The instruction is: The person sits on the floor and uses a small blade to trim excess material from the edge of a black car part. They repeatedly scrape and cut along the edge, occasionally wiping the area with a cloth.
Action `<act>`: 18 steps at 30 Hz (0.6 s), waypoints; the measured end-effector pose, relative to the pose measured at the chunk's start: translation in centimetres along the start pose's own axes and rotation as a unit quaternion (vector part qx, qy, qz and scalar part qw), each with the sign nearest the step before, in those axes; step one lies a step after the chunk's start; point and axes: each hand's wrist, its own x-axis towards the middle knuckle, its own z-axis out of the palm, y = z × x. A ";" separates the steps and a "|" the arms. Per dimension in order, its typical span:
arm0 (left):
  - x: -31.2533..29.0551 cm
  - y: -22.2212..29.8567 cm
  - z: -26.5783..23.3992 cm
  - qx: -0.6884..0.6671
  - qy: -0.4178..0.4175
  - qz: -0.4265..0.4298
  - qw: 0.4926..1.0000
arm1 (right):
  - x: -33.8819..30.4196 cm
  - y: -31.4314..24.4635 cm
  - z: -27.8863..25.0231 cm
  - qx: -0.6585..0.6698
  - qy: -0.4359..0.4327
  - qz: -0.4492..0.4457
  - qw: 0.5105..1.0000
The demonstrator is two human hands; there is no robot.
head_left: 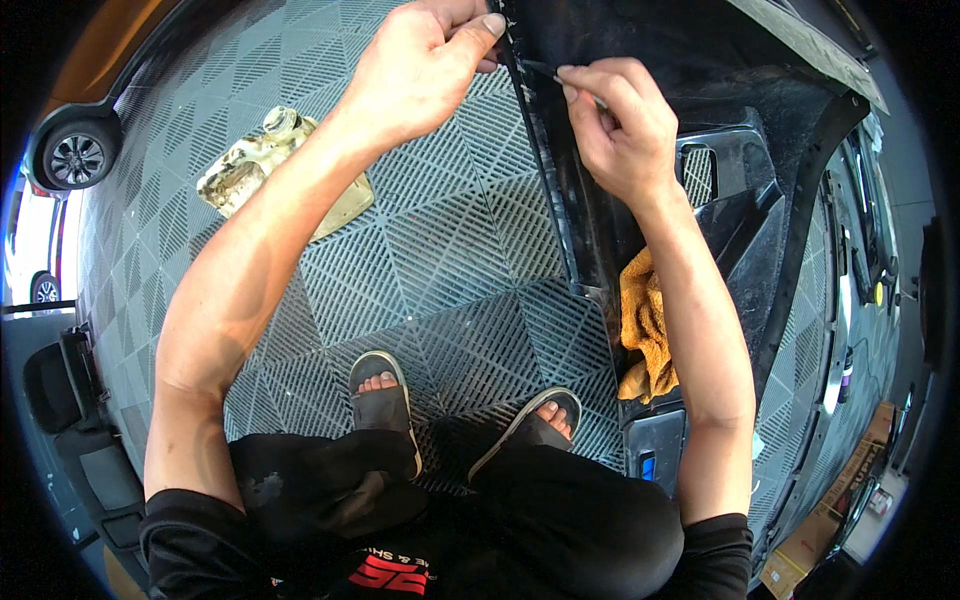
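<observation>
A large black car body panel (640, 30) stretches along my right side, its long narrow edge running down towards my feet. At the top of the view, my left hand (435, 65) grips this edge, thumb on top and the other fingers partly hidden behind. Just right of the edge, my right hand (620, 125) is closed in a pinch. A thin, pale sliver seems to stick out from its fingertips towards the edge; its kind is too small to make out. Below my right hand, beside the forearm, an orange cloth (642, 325) lies crumpled on the panel.
A dirty cream plastic container (262, 165) lies on the grey grid-tile floor (440, 240), partly behind my left forearm. A car wheel (77, 153) shows at the upper left, a black seat (85, 460) at the lower left. Cardboard boxes (805, 545) stand at the lower right.
</observation>
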 end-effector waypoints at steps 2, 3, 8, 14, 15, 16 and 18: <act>0.0 0.6 -0.3 0.043 -0.008 -0.021 0.999 | 0.8 0.1 0.2 -0.008 0.008 -0.023 1.000; -0.1 0.6 -0.4 0.051 -0.009 -0.019 0.998 | 1.0 0.2 0.4 -0.010 0.006 -0.036 0.999; -0.1 0.4 -0.5 0.035 -0.007 -0.019 0.999 | 0.4 0.0 0.4 -0.036 -0.020 -0.015 0.999; -0.1 -0.2 -0.6 0.043 -0.003 -0.016 0.999 | -1.4 -0.1 0.2 -0.033 -0.062 0.041 0.997; -0.1 0.0 -0.4 0.036 -0.001 -0.021 0.999 | -1.2 0.0 0.1 -0.028 -0.058 0.038 0.997; -0.1 0.2 -0.3 0.029 0.001 -0.025 0.999 | -1.0 0.0 0.0 -0.022 -0.053 0.035 0.998; -0.1 0.5 -0.2 0.030 0.000 -0.026 0.999 | -0.3 0.4 0.1 -0.012 -0.015 0.013 1.000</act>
